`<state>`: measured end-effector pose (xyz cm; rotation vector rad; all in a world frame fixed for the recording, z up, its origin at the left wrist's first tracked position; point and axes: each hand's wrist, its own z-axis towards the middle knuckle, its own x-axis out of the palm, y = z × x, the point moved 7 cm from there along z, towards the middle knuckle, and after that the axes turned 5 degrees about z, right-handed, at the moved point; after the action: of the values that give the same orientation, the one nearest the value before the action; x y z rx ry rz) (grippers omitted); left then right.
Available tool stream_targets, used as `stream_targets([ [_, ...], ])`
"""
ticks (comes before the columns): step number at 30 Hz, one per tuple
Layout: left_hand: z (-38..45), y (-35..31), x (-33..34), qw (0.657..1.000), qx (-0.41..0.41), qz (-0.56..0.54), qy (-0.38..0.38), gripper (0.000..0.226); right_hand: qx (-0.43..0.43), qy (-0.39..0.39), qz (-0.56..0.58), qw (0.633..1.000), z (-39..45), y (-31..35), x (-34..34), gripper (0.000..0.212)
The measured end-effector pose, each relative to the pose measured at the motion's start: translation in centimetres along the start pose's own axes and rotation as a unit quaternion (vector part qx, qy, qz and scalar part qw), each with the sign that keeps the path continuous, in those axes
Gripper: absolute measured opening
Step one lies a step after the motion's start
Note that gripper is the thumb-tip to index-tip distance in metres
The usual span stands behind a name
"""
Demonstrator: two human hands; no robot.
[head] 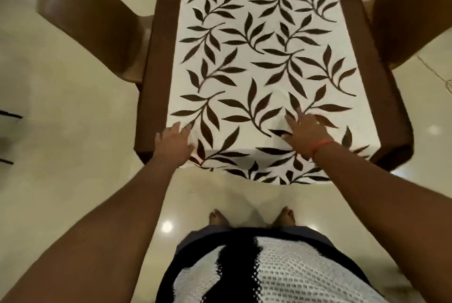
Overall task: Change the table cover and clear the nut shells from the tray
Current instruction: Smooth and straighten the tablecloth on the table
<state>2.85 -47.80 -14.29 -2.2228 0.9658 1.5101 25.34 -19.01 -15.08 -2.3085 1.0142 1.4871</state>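
Head view: leaf-print cover (259, 62) lies along the brown table (156, 77), frame centre, near end draped over the edge. Left hand (175, 142) and right hand (307, 132) rest flat on it, fingers spread, gripping nothing. Chairs (97, 21) flank the table.

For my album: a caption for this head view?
Both hands, left hand and right hand, flat on leaf-patterned table cover.
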Motion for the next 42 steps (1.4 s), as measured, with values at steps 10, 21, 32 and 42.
stream_targets([
  [10, 2.0, 2.7, 2.5, 0.996, 0.027, -0.067, 0.053, 0.073, -0.005, 0.005, -0.037, 0.999, 4.7, 12.9, 4.0, 0.087],
  [21, -0.1, 3.6, 4.2, 0.998, 0.040, -0.042, -0.006, 0.072, -0.008, -0.012, -0.053, 0.999, 2.1, 13.0, 5.3, 0.083],
  [32, 0.3, 0.8, 1.1, 0.999, -0.022, -0.012, -0.042, 0.056, -0.032, -0.028, 0.017, 0.999, 0.4, 10.3, 2.3, 0.068],
  [42, 4.4, -14.6, 0.2, 0.999, 0.042, 0.012, -0.015, 0.083, 0.099, -0.016, 0.015, 0.995, -0.2, -12.5, -0.8, 0.078],
])
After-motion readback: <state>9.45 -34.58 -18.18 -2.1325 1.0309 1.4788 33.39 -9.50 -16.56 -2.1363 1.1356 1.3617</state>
